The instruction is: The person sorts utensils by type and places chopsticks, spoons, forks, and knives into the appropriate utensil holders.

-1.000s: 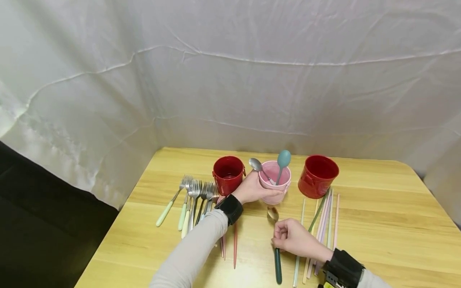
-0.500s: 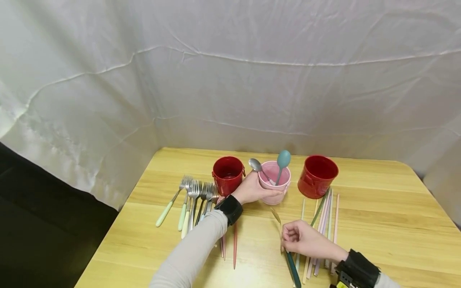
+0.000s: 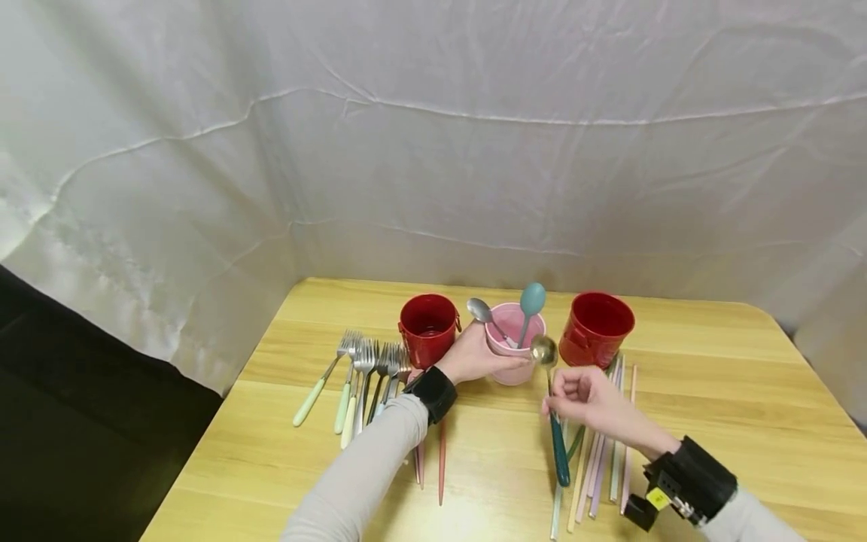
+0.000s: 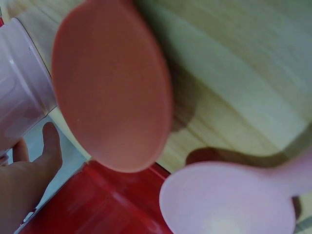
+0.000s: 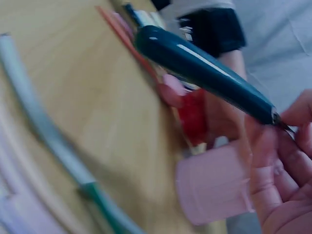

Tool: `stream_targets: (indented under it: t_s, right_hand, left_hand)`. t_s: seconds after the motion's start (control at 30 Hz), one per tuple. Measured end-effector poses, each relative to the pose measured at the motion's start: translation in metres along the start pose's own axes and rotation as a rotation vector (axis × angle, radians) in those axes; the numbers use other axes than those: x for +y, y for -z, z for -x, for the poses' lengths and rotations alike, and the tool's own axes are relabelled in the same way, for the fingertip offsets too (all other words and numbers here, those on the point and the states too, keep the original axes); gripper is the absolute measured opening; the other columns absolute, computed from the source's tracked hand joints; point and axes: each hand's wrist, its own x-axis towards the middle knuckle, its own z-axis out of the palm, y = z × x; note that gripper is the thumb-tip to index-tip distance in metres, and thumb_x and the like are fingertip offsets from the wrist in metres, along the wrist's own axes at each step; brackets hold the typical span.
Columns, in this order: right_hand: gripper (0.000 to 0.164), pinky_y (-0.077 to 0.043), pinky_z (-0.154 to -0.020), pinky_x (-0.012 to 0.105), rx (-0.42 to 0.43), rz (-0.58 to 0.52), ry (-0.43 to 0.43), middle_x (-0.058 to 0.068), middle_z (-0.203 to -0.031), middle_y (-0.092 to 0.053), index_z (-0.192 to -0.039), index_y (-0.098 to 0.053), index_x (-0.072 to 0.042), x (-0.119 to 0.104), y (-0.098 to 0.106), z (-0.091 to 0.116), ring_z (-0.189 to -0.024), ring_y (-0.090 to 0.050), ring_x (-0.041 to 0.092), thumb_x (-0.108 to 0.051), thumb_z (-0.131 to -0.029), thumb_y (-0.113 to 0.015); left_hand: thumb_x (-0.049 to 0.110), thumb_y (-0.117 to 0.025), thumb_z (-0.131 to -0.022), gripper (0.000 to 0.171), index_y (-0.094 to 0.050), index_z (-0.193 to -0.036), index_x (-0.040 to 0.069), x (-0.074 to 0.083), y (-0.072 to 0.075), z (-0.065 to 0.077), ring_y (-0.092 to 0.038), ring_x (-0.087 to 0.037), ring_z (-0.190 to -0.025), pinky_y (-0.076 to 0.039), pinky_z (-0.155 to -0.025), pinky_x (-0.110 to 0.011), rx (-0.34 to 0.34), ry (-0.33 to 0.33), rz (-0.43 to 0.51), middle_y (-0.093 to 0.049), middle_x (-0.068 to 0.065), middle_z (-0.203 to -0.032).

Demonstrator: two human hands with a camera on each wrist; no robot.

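My left hand holds the small pink bucket from its left side, thumb across the front. A silver spoon and a blue-grey spoon lean in that bucket, bowls up. Just right of it, my right hand pinches another spoon by its neck. This spoon has a gold-coloured bowl, raised near the bucket's rim, and a dark green handle pointing down towards me. In the left wrist view, an orange-red spoon bowl and a pink spoon bowl lie close to the camera.
Red buckets stand on both sides, one left and one right. Several forks lie at the left. Several pastel chopsticks lie under the right forearm. Reddish handles stick out beside the left forearm. A grey cloth hangs behind the table.
My right hand has lifted the green-handled spoon off the table and carried it up and away from me, towards the pink bucket. The left hand has stayed put on the bucket.
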Motion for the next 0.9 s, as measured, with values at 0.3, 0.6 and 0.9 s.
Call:
stream_targets:
  t_s: [0.3, 0.6, 0.9]
  right_hand:
    - [0.014, -0.054, -0.058, 0.019, 0.277, 0.145, -0.073, -0.005, -0.074, -0.071, -0.085, -0.051, 0.008, -0.026, 0.019, -0.037, -0.066, -0.068, 0.004, 0.004, -0.095, -0.060]
    - [0.016, -0.056, -0.070, 0.013, 0.572, 0.324, 0.075, 0.006, -0.080, -0.073, -0.082, -0.054, 0.003, -0.058, 0.030, -0.073, -0.073, -0.070, 0.001, -0.003, -0.095, -0.063]
    - [0.018, -0.051, -0.070, 0.006, 0.709, 0.516, 0.261, 0.015, -0.085, -0.075, -0.078, -0.055, -0.002, -0.039, 0.024, -0.098, -0.071, -0.063, -0.010, 0.000, -0.091, -0.067]
  left_hand:
    - [0.009, -0.087, -0.077, 0.076, -0.050, -0.143, 0.010, -0.009, -0.001, -0.002, -0.063, -0.025, -0.124, -0.049, -0.108, -0.031, -0.010, 0.038, 0.008, -0.066, -0.011, -0.130]
    - [0.008, -0.087, -0.076, 0.075, -0.050, -0.142, 0.005, -0.002, 0.000, -0.001, -0.063, -0.031, -0.124, -0.050, -0.107, -0.033, -0.008, 0.047, 0.031, -0.066, -0.016, -0.130]
    - [0.005, -0.086, -0.076, 0.072, -0.051, -0.139, 0.000, 0.014, 0.003, 0.004, -0.063, -0.039, -0.122, -0.050, -0.108, -0.039, -0.009, 0.030, 0.048, -0.066, -0.019, -0.126]
